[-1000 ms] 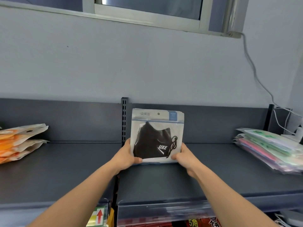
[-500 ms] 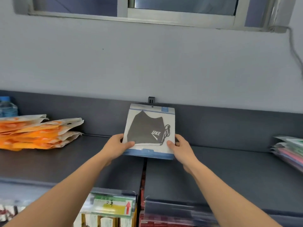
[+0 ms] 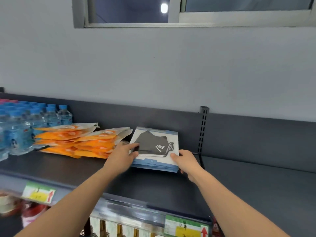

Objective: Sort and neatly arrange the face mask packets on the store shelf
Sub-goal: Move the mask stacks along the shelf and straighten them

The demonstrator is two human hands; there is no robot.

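Blue-edged mask packets lie on shelf, gripped between both hands.

White letters "UKE" with a swoosh mark stand on the dark mask in the top face mask packet; the shelf-edge price tags at 6 o'clock carry red up-arrows, their writing illegible.
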